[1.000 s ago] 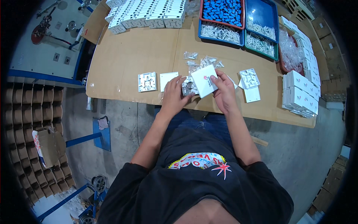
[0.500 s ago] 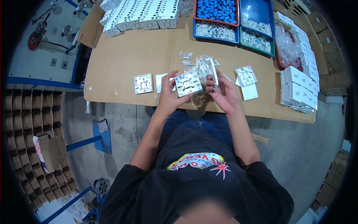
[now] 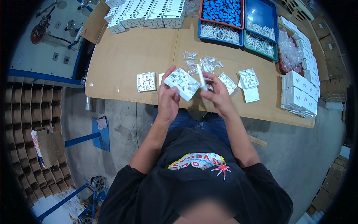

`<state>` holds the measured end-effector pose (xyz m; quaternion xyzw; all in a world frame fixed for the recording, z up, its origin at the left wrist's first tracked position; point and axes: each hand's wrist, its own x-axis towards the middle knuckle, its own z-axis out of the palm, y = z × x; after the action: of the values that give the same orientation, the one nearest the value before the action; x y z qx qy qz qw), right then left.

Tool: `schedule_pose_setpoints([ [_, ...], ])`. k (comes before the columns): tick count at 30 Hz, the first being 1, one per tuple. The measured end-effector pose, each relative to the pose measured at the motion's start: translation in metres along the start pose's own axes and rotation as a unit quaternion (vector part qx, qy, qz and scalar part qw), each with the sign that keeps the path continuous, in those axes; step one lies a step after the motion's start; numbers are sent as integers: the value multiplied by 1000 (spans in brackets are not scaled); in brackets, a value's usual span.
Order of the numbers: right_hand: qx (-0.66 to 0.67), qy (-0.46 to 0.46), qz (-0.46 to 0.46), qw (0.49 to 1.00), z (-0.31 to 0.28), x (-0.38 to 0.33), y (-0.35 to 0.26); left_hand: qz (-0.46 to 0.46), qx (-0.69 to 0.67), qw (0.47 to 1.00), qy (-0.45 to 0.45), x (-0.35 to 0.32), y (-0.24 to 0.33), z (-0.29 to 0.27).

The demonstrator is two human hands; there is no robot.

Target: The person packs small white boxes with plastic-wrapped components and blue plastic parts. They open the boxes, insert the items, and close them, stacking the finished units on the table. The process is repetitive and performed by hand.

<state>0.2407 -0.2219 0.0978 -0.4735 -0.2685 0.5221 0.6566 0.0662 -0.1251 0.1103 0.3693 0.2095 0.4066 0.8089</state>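
Cardboard-covered tabletop (image 3: 130, 56): white boxes (image 3: 149, 13) stacked at far edge, blue tray (image 3: 223, 15) of blue parts, small clear bags (image 3: 203, 63), loose white faceplate (image 3: 146, 81) on the left, boxed stacks (image 3: 300, 93) on the right.

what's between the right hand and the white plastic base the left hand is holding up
Nothing separate that the picture shows. The left hand holds the white square base above the table edge. The right hand sits right beside it, pinching a thin white cover piece close against the base's right side.

Trays (image 3: 238, 22) far on worktop (image 3: 130, 56), stacked boxes (image 3: 298, 95) right (bags (image 3: 201, 63) between), square plate (image 3: 146, 81) left.
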Motion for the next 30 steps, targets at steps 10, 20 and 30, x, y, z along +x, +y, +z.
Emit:
schedule_pose_setpoints([
  [10,-381,90,-170,904,36,-5,-4,-16,-36,997,70,-1,-17,17],
  [20,-428,68,-255,864,56,-6,1,-3,-27,997,79,-7,-9,32],
  [30,-422,60,-270,863,55,-8,4,-2,-17,1000,26,-8,-13,27],
])
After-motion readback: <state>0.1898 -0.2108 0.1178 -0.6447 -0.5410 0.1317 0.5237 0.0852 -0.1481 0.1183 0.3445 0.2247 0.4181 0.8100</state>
